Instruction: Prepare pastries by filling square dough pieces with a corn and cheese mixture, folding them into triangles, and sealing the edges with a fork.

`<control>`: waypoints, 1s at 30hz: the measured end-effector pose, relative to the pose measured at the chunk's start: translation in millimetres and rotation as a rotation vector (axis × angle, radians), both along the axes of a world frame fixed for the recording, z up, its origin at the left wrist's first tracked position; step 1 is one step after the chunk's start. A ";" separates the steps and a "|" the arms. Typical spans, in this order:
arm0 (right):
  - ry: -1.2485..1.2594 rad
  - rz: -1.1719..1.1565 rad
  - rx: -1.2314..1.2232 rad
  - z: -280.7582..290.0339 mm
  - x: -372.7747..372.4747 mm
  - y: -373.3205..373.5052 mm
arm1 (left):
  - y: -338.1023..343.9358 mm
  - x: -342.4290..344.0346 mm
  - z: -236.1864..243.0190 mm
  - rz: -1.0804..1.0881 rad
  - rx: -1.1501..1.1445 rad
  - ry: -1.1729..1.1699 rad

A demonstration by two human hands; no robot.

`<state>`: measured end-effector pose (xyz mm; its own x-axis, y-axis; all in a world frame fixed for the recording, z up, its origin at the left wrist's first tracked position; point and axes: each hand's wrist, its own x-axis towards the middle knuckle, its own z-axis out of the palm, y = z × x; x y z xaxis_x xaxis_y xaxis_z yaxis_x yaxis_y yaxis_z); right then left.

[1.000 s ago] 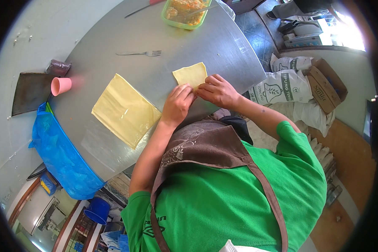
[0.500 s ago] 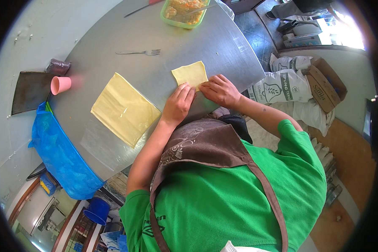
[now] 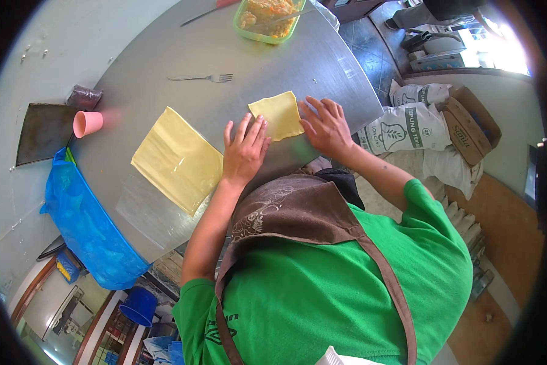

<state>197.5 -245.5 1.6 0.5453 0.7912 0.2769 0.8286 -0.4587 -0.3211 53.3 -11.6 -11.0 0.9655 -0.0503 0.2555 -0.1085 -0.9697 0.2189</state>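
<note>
A small square dough sheet (image 3: 278,114), pale yellow, lies flat on the metal table (image 3: 164,58) in front of me. My left hand (image 3: 245,149) is at its left edge, fingers stretched and a little spread, holding nothing. At its right edge my right hand (image 3: 329,126) also has its fingers apart, the tips near or touching the edge. Left of my left hand lies a larger stack of yellow dough sheets (image 3: 179,161). A fork (image 3: 200,78) rests beyond the stack, its tines toward the right.
Far back stands a green tub (image 3: 261,36) of orange-flecked filling with a utensil in it, beside a red-handled knife (image 3: 200,16). A pink cup (image 3: 88,123) and a blue plastic bag (image 3: 91,225) are at the left edge. Flour sacks (image 3: 401,128) and a cardboard box (image 3: 468,125) stand right.
Both hands have let go of the near edge of the small dough sheet and spread apart, left hand to the left, right hand to the right. The fingers have opened.
</note>
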 end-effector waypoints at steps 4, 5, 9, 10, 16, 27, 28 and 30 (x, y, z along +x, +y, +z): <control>0.003 -0.064 -0.213 -6.7 -27.5 11.8 | 3.7 -3.5 -6.6 0.026 0.049 0.030; 0.004 -0.065 -0.213 -11.1 -31.6 10.8 | 1.7 -3.6 -6.7 0.053 0.053 0.047; 0.020 -0.151 -0.289 -15.9 -34.9 13.4 | -2.1 -2.4 -5.4 0.091 0.109 0.084; -0.011 -0.167 -0.309 -14.3 -33.2 13.6 | -1.7 -3.7 -6.4 0.091 0.108 0.084; -0.015 -0.115 -0.276 -12.4 -26.4 3.6 | -1.3 -5.9 -4.0 0.130 0.137 0.149; 0.037 -0.027 -0.292 -6.2 -8.5 -4.5 | -12.3 -21.3 -1.9 0.128 0.125 0.168; 0.100 -0.040 -0.311 -2.9 -6.0 -3.5 | -15.1 -19.0 0.8 0.127 0.125 0.167; 0.031 -0.042 -0.287 -3.3 -2.4 6.5 | -21.3 -15.0 6.1 0.140 0.068 0.138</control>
<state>195.1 -239.0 -1.6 0.5839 0.8113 0.0281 0.7988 -0.5680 -0.1981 38.3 -32.9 -4.8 0.9899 0.0738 0.1208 0.0545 -0.9863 0.1559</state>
